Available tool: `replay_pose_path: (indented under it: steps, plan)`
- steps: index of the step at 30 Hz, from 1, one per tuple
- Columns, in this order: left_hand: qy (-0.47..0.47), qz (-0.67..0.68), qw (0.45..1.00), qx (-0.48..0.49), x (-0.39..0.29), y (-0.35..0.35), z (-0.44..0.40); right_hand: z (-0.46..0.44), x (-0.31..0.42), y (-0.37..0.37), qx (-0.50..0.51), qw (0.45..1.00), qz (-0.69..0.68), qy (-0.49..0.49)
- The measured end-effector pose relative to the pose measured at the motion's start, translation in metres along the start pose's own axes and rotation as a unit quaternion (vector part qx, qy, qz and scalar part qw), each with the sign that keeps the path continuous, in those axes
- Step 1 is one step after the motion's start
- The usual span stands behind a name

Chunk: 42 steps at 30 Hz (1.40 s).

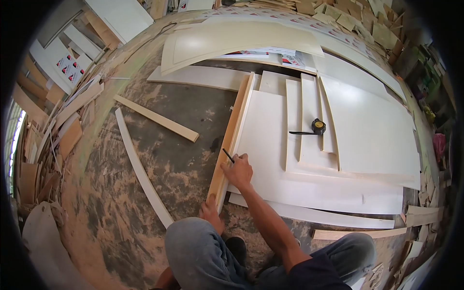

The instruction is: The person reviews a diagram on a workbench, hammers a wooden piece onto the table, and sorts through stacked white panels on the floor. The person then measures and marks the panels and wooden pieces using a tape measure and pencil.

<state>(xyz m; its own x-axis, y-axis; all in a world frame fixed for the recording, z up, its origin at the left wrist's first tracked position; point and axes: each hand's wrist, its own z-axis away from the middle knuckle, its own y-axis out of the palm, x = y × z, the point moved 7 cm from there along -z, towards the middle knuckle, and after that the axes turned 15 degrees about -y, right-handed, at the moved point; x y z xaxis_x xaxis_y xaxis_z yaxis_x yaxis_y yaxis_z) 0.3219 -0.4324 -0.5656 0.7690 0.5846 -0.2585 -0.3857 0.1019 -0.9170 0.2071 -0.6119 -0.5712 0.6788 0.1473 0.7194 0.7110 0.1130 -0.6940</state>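
My right hand (pixel 239 171) is closed round a thin dark pencil (pixel 227 154), and its fingertips touch a long narrow wooden board (pixel 232 125). The board has a bare wood side and white edges, and it points away from me. At its near end, my left hand (pixel 211 213) grips the board, partly hidden behind my knee. To the right of the board lies a large white panel (pixel 263 140). A black and yellow tape measure (pixel 318 126) rests on white strips further right, with a thin dark piece beside it.
Two loose strips, a wooden one (pixel 159 118) and a white one (pixel 140 164), lie on the dusty floor (pixel 188 164) at left. More white panels (pixel 372 130) are stacked at right. A large cream sheet (pixel 237 41) lies beyond. Offcuts (pixel 67 130) crowd the left side.
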Motion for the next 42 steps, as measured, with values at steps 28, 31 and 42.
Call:
replay_pose_path:
  steps: [28,31,42]
  plan:
    - [0.047,0.05,0.997,0.022,-0.066,-0.012,-0.099,-0.003,-0.017,0.003,-0.036,0.996,-0.065,-0.043]
    - [0.057,0.053,0.997,0.02,-0.06,-0.007,-0.103,0.007,-0.014,0.007,-0.057,0.997,-0.054,-0.024]
    - [-0.084,0.325,0.942,0.026,0.03,0.004,-0.104,0.009,-0.008,0.009,-0.072,0.995,-0.064,0.025]
